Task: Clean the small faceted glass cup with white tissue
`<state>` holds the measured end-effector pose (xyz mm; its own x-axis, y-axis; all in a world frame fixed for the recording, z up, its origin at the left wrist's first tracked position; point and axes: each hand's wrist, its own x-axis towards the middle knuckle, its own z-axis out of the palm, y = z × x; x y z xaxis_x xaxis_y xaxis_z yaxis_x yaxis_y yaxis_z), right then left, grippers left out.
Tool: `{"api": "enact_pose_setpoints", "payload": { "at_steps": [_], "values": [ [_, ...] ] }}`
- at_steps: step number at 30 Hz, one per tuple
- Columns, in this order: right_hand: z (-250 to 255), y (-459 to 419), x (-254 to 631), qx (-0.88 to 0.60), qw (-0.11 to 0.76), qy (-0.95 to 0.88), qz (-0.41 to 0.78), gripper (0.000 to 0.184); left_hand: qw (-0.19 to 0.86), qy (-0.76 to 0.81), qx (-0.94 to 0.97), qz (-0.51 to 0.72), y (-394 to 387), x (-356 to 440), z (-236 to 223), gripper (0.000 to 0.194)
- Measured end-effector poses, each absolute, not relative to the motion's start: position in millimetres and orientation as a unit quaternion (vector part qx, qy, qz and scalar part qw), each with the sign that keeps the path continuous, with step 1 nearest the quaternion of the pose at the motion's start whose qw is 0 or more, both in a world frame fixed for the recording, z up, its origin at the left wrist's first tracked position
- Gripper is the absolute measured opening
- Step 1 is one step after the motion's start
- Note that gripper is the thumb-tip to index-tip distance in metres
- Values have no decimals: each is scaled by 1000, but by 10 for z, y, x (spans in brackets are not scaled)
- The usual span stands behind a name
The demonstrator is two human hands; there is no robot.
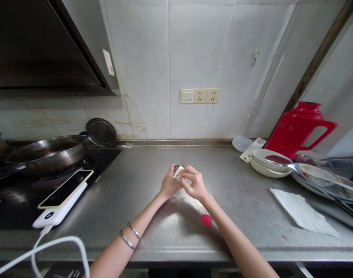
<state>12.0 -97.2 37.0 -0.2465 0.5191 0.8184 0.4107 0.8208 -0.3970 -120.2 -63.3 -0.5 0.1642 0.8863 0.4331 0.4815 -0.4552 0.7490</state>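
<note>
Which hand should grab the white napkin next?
Probably the right hand: the napkin is on its side. The left hand holds a small dark thing and would have to cross over. The right hand seems to pinch a white scrap, so it might need freeing first.

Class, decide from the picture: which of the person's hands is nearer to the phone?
The left. Both hands are to the right of the phone; the left hand is on the phone's side, the right hand beyond it.
</note>
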Motion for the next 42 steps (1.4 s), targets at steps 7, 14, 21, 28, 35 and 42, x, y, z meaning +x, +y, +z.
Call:
{"api": "enact_pose_setpoints", "payload": {
  "at_steps": [7, 14, 21, 28, 35, 42],
  "values": [
    [387, -829, 241, -447, 683, -557, 156, 29, 293, 465, 684, 480, -616, -1207, 45, 52],
    [229, -753, 151, -441, 602, -646, 161, 30, 323, 451, 689, 466, -666, -1170, 51, 55],
    [221, -876, 94, -404, 603, -676, 129, 26, 325, 468, 673, 472, -628, -1188, 31, 49],
    [313, -873, 151, -435, 663, -584, 171, 26, 348, 480, 659, 464, -612, -1206, 33, 51],
    [278, -776, 178, -435, 597, -658, 147, 27, 298, 452, 715, 443, -696, -1149, 83, 53],
    [160, -803, 117, -354, 560, -745, 75, 34, 289, 486, 700, 437, -665, -1171, 96, 47]
  ]
}}
